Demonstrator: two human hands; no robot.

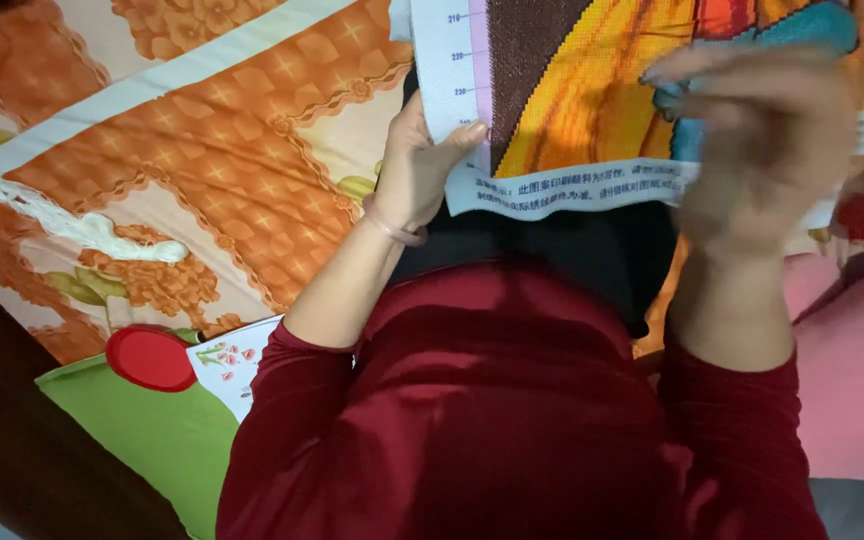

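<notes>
Top center: your left hand [414, 172] pinches the cross-stitch canvas [592, 90] edge, thumb over; right hand [767, 150], blurred, fingers spread w/ nothing visibly gripped, upper right.

Cross-stitch canvas [592, 90], partly stitched in orange, yellow, brown and teal, with a white printed margin along the left and lower edges. Held up flat over the lap, lower-left corner pinched.
</notes>
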